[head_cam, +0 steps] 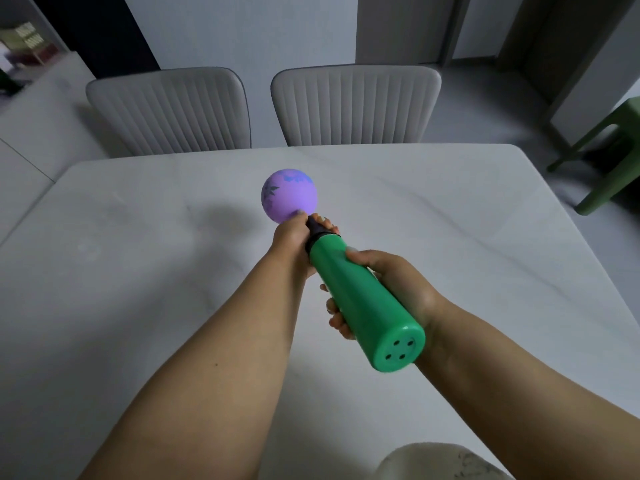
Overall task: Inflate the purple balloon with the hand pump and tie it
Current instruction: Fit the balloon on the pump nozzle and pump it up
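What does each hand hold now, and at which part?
The right hand grips the green plastic hand pump around its barrel. The left hand pinches the neck of the small round purple balloon onto the pump's black nozzle.

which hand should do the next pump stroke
Probably the right hand. It already grips the green pump barrel, free to slide it. The left hand pinches the balloon neck on the dark nozzle and should stay there so the small balloon keeps its seal.
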